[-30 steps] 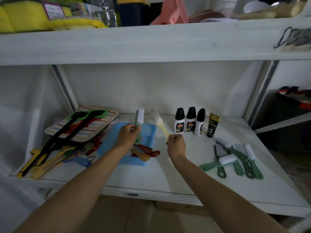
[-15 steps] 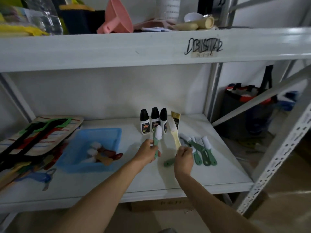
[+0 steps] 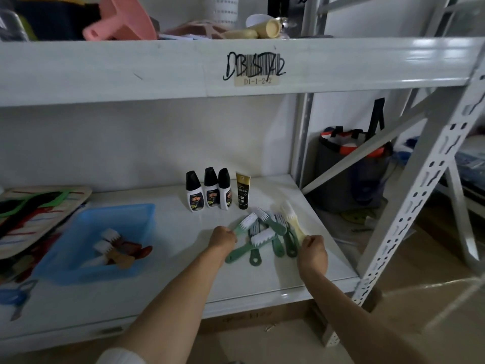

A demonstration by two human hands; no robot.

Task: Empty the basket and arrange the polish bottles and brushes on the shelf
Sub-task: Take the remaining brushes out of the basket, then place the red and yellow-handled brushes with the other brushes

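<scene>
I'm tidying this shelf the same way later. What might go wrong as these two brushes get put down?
The green brushes already overlap in a loose pile; adding the left hand's green brush could tangle them further. The right hand's cream brush lands near the shelf's right edge and could slip off.

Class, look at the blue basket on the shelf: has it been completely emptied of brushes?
No. The blue basket still holds several brown-handled brushes with white bristles lying inside it.
</scene>
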